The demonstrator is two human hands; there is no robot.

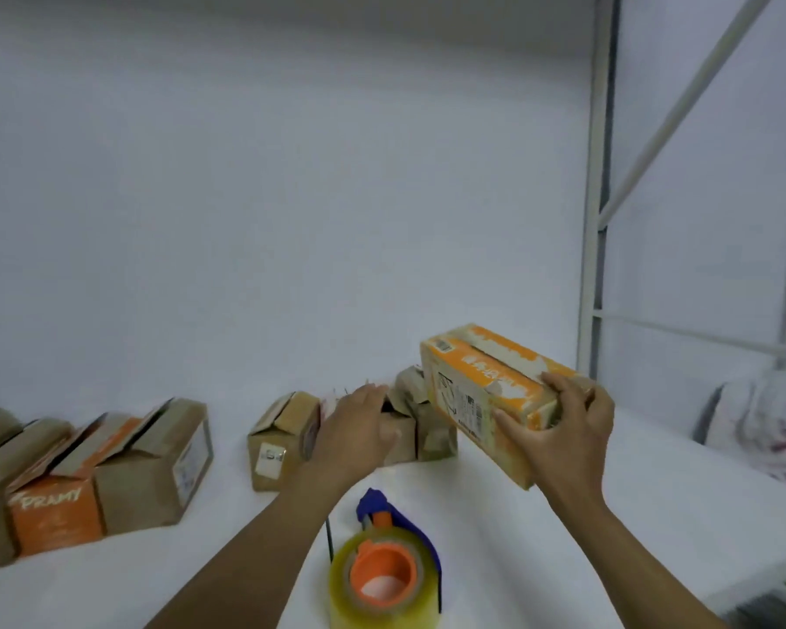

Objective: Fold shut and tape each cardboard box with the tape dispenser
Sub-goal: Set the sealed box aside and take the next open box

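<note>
My right hand [568, 429] grips the near end of an orange and white cardboard box [482, 392] and holds it tilted above the white table [631, 515]. My left hand [355, 429] reaches forward with straight fingers toward a group of small brown boxes [282, 442] at the table's middle; I cannot tell whether it touches them. The tape dispenser [384, 569], blue with an orange hub and a clear tape roll, lies on the table between my forearms. More brown boxes [155, 465] and an orange box [55, 515] with open flaps stand at the left.
A white wall runs behind the table. A white metal frame post [597, 220] stands at the right rear corner. A pale bundle of plastic bags [763, 424] lies at the far right. The table's right edge drops off near the bottom right.
</note>
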